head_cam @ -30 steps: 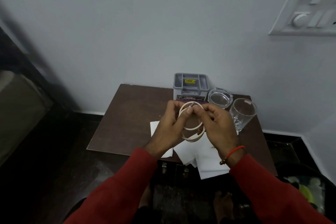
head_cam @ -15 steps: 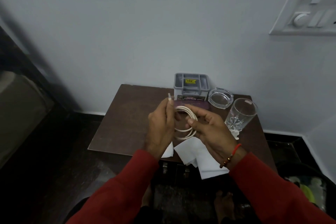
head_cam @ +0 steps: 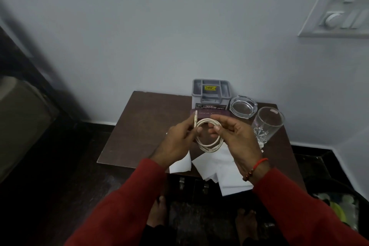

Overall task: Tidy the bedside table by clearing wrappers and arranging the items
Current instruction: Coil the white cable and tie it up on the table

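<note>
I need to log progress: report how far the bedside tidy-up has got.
Done: grey organizer, ashtray and glass stand together at the back. In hand: left hand and right hand hold the coiled white cable. Left: white papers lie loose on the table's front edge.

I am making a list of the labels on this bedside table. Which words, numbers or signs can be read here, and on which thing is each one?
"OPEL": on the printed strip low on the front of the grey organiser; only partly legible.
Yellow sticker inside the organiser: dark print, too blurred to read.
Maroon booklet: faint pale lines, too blurred.
Drinking glass: small mark near the rim, unreadable.
Wall switch plate: no text visible.
</note>
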Demonstrator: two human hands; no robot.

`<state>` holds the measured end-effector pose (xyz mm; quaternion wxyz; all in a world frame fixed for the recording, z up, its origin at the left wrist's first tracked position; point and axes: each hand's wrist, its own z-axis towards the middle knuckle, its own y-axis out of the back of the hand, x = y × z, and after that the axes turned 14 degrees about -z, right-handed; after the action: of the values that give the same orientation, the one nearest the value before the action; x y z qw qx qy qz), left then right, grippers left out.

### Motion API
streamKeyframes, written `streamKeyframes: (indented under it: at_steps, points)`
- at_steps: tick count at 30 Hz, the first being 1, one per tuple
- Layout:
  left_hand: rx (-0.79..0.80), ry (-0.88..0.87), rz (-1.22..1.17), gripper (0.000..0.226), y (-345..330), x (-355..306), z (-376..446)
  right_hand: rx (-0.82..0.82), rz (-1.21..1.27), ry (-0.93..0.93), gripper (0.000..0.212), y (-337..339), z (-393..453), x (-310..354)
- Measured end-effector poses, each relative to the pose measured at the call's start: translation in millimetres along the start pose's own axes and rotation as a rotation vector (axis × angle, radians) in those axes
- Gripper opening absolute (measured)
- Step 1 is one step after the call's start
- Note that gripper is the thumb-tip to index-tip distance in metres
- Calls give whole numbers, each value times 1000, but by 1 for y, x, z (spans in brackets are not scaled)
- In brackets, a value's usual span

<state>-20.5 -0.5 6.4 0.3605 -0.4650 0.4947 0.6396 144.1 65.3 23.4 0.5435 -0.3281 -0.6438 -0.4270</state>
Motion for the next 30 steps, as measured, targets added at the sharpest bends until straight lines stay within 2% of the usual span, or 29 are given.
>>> streamKeyframes:
  at_steps: [3,5,7,11,14,16,22,30]
  points:
    - [-214,-4,-127,26,1,-3,1,-13,43,-6,30,-2,0,2]
    - [-259,-14,-125,18,-1,-5,2,-10,87,-16,31,-2,0,2]
    - [-230,-51,-25,17,-3,-8,-2,1,125,-25,30,-3,0,2]
    - [-113,-77,137,34,-7,-8,-2,10,156,-36,29,-2,-1,2]
    - [-118,-95,239,28,-5,-4,2,21,123,-25,31,-1,-1,1]
    - [-117,-35,147,23,-3,-1,4,36,103,-17,32,-1,-1,1]
    - [-167,212,-494,12,6,-6,7,52,3,-11,35,1,3,1]
    - [-513,320,-484,33,34,34,43,-15,-92,-68,21,7,5,1]
